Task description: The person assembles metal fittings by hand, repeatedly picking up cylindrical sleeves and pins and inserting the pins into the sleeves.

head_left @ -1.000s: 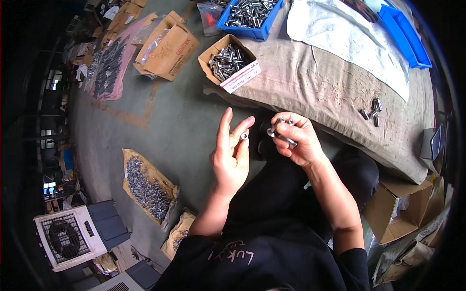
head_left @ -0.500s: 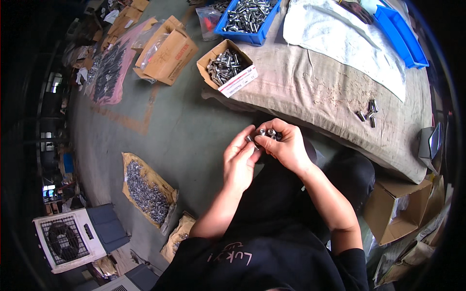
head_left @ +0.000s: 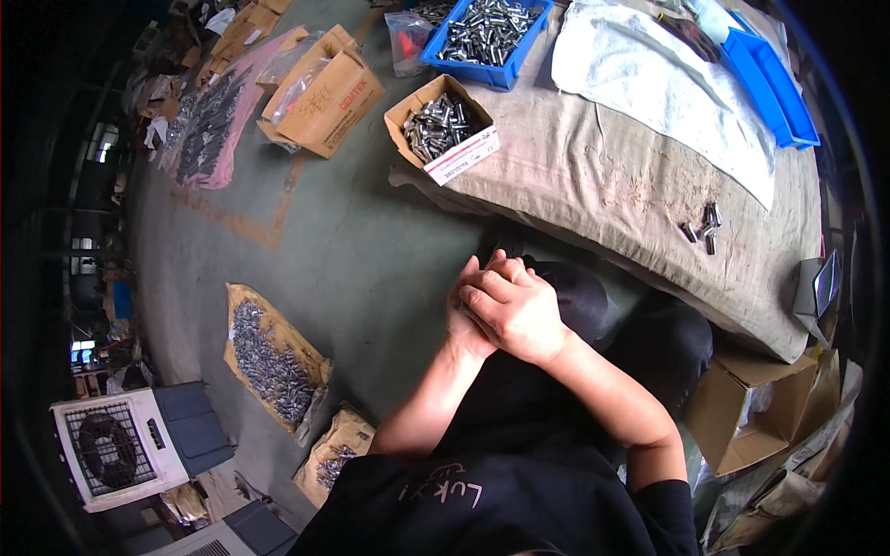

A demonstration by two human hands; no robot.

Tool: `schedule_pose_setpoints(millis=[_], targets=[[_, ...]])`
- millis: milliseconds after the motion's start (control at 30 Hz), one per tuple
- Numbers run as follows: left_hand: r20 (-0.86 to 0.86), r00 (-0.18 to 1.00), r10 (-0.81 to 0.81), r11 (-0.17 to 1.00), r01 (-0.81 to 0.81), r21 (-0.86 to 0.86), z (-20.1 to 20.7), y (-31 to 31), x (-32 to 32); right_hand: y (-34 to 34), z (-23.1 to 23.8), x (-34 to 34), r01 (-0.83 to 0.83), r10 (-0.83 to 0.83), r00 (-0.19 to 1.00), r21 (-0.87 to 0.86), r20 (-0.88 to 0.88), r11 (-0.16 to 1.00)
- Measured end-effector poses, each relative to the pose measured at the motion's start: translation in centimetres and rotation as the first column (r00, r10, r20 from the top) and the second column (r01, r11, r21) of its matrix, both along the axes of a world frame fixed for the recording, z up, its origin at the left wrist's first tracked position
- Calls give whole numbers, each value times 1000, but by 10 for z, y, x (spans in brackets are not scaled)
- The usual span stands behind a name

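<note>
My left hand (head_left: 464,324) and my right hand (head_left: 514,315) are closed together in front of my body, above my knees. The right one lies over the left, its fingers bent across it. Between the palms, the small shiny metal cylinders seen there a moment ago are now covered. Beyond the hands, similar metal cylinders (head_left: 711,218) lie loose on a cloth-covered surface (head_left: 593,185). An open carton (head_left: 461,157) at that surface's left corner holds many more, and so does a blue bin (head_left: 503,77) behind it.
An empty blue tray (head_left: 774,97) rests on white sheeting (head_left: 649,83) at the far right. A brown carton (head_left: 326,102) stands on the floor. To the left, small metal parts (head_left: 269,361) lie on brown paper near a fan unit (head_left: 116,445). An open box (head_left: 751,408) is at right.
My hands have come together, right over left, hiding the metal cylinders that showed between the fingers. The view has shifted slightly.
</note>
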State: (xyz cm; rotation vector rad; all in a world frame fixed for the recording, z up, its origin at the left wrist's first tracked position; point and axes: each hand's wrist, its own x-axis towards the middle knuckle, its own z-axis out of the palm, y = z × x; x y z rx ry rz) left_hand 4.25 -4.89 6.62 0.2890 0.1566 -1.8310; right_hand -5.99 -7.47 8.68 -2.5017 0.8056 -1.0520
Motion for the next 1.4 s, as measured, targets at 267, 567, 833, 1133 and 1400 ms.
schedule_pose_setpoints(millis=[267, 567, 833, 1133, 1400], targets=[[135, 983, -123, 962, 85, 259, -14, 9, 17, -9, 15, -19, -522, -467, 688, 826, 556, 213], [797, 603, 33, 999, 0, -41, 52, 15, 17, -7, 3, -37, -738, -512, 493, 650, 703, 182], [861, 504, 70, 983, 113, -146, 52, 19, -13, 13, 7, -63, -514, -363, 632, 721, 685, 465], [921, 368, 127, 962, 180, -204, 39, 18, -29, 21, -5, -87, -676, -591, 527, 723, 610, 144], [871, 492, 19, 983, 149, -106, 31, 5, -31, 20, -16, -89, -660, -653, 514, 743, 556, 113]])
